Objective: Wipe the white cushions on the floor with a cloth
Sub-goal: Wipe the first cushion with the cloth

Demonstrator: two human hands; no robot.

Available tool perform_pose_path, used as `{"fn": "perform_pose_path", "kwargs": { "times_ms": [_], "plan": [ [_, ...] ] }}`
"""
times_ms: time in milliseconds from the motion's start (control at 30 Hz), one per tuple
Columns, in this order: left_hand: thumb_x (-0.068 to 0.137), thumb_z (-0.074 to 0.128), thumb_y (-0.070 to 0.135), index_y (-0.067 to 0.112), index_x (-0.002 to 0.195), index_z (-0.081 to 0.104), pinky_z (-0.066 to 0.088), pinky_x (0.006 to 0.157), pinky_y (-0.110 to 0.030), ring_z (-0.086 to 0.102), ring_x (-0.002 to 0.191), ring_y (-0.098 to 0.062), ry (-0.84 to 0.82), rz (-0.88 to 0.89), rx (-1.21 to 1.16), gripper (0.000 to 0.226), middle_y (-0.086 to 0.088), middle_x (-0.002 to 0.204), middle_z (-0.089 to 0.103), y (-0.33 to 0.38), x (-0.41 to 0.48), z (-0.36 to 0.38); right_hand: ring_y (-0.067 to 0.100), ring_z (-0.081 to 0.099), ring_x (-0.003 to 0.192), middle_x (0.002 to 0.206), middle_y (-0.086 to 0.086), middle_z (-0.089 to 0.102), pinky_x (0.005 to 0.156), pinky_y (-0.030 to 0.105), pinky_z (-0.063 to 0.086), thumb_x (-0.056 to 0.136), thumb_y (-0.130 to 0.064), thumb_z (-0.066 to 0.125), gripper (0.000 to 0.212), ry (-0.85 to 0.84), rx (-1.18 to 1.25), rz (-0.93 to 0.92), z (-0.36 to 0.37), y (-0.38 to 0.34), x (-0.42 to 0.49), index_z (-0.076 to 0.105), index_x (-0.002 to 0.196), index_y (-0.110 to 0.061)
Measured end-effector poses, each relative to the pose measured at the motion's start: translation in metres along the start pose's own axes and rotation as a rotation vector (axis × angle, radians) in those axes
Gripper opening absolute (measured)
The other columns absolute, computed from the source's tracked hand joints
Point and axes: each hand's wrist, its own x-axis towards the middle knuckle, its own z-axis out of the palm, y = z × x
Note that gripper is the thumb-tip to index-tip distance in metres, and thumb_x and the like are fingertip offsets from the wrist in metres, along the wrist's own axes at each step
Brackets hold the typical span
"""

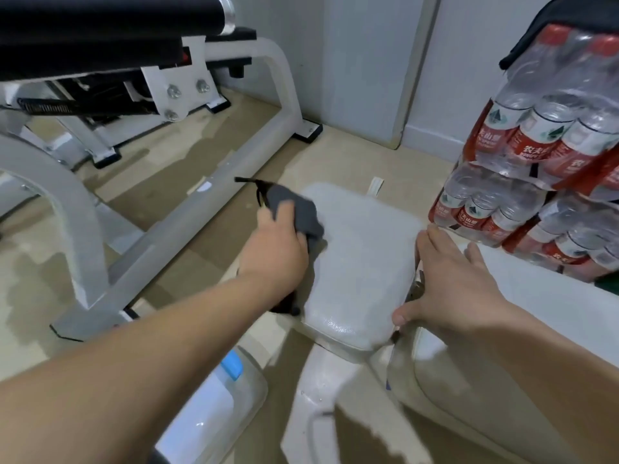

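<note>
Between both hands lies the cushion [358, 262]: left hand [278, 252] grips cloth [298, 212], right hand [459, 286] spread.

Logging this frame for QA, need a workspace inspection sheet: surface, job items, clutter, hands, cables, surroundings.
Surface: beige floor, blotchy patches.
Job's things: white cushion, grey cloth at its far left edge; second cushion to its right.
Clutter: shrink-wrapped bottle packs stacked right; white and blue object at bottom.
Hands: left hand grips the cloth; right hand rests on the cushion's right edge.
Cables: nothing seen; a black strand trails from the cloth.
Surroundings: white gym frame left, grey wall behind.
</note>
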Motion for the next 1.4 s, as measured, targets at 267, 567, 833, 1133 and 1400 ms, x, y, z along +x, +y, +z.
{"fn": "perform_pose_path", "kwargs": {
  "times_ms": [267,567,833,1133,1400],
  "plan": [
    [0.098,0.054,0.031,0.025,0.141,0.039,0.043,0.065,-0.04,0.059,0.088,-0.036,-0.358,0.924,0.269,0.045,-0.011,0.123,0.044,0.02,-0.031,0.005,0.02,0.011,0.161,0.172,0.0,0.023,0.13,0.052,0.004,0.067,-0.052,0.09,0.101,-0.001,-0.006,0.029,-0.001,-0.011,-0.011,0.043,0.149,-0.019],
    [0.101,0.044,0.035,0.026,0.137,0.035,0.042,0.06,-0.038,0.044,0.081,-0.029,-0.014,0.412,0.174,0.038,-0.013,0.123,0.041,-0.011,0.023,0.03,0.02,0.007,0.162,0.174,-0.003,0.016,0.129,0.052,0.007,0.097,-0.049,0.059,0.074,-0.167,-0.014,0.044,0.007,-0.025,-0.042,0.029,0.161,-0.025],
    [0.094,0.048,0.035,0.025,0.143,0.046,0.048,0.058,-0.039,0.057,0.08,-0.033,-0.259,1.464,0.145,0.049,-0.01,0.104,0.054,-0.04,0.019,0.018,0.021,0.041,0.129,0.127,-0.003,0.043,0.106,0.044,0.032,0.086,-0.053,0.071,0.043,-0.27,-0.067,0.031,-0.018,-0.049,-0.036,0.058,0.112,-0.023],
    [0.099,0.051,0.028,0.032,0.146,0.038,0.038,0.06,-0.04,0.044,0.08,-0.03,0.006,0.568,0.142,0.049,-0.01,0.112,0.041,-0.005,0.093,0.023,0.033,-0.019,0.161,0.174,0.013,-0.022,0.13,0.054,-0.003,0.062,-0.09,0.07,0.153,-0.245,-0.211,0.064,0.004,-0.074,-0.02,-0.009,0.167,-0.013],
    [0.09,0.048,0.035,0.037,0.144,0.043,0.044,0.054,-0.033,0.055,0.08,-0.027,-0.006,0.67,0.056,0.055,-0.002,0.106,0.044,-0.031,0.033,0.017,0.05,0.017,0.157,0.167,0.037,0.016,0.127,0.062,-0.001,0.073,-0.086,0.051,0.131,-0.081,-0.364,-0.005,0.023,-0.071,0.016,0.019,0.163,0.004]
  ]
}}
